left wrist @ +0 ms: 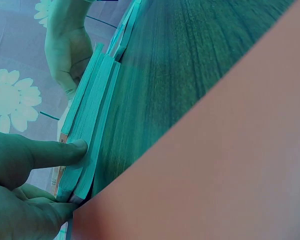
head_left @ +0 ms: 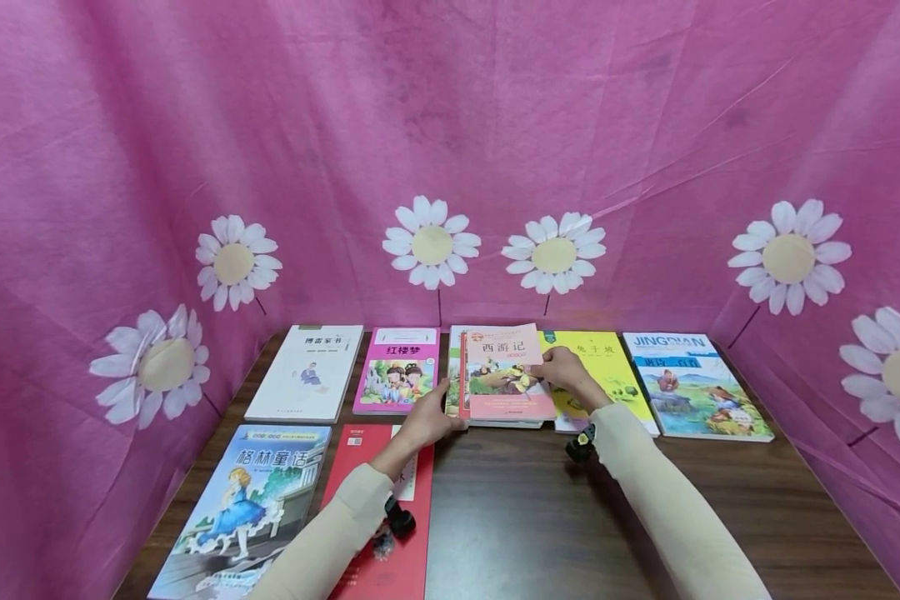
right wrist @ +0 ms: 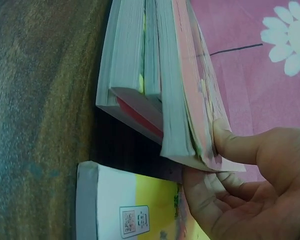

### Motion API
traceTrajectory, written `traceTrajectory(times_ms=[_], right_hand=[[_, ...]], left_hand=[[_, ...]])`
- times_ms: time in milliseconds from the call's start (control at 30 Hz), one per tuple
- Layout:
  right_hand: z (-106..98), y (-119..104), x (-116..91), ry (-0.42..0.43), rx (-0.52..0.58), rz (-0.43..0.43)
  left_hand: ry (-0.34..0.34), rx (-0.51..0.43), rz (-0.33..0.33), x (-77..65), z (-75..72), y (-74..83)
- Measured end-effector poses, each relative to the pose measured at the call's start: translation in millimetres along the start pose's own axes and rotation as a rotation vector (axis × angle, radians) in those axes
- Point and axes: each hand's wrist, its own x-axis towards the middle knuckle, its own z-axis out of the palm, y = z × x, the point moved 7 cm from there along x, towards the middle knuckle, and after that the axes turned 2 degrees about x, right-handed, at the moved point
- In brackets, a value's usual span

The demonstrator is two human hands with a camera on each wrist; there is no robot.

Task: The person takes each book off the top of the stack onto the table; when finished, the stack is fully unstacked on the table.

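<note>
A pink book [head_left: 510, 407] with a picture cover lies on top of a small stack of books [head_left: 453, 383] at the back middle of the table. My right hand [head_left: 568, 373] pinches the pink book at its right edge, thumb on the cover and fingers below, as the right wrist view shows. There the pink book's right side stands raised from the lower books [right wrist: 125, 55]. At the stack's near left corner, my left hand [head_left: 429, 417] grips the books, its thumb [left wrist: 60, 152] against the page edges.
A white book [head_left: 300, 383] and a magenta book [head_left: 397, 383] lie left of the stack. On its right are a yellow book [head_left: 600, 383] and a blue book [head_left: 701, 392]. Nearer lie a fairy-tale book [head_left: 232, 508] and a red book [head_left: 412, 550], under my left forearm.
</note>
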Motion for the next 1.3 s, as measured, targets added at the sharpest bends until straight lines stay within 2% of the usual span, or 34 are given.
traceTrajectory(times_ms=[133, 333, 567, 867, 1067, 1300], right_hand=[[-1, 0, -1, 0.013, 0.01, -0.017], [-9, 2, -7, 0.016, 0.086, -0.011], [-19, 5, -14, -0.045, 0.193, 0.009], [-28, 2, -28, -0.139, 0.337, -0.005], [-36, -2, -39, -0.125, 0.383, -0.003], [-45, -1, -50, -0.068, 0.384, -0.01]], left_hand=[[0.0, -0.004, 0.001, 0.5, 0.4, -0.6], [-0.006, -0.014, 0.002, 0.6, 1.0, -0.5], [-0.007, -0.02, -0.002, 0.7, 1.2, -0.2], [-0.009, -0.024, -0.016, 0.8, 1.4, -1.6], [-0.007, -0.018, -0.022, -0.3, 1.2, -2.4], [-0.006, -0.011, -0.01, -0.5, 1.3, -0.5]])
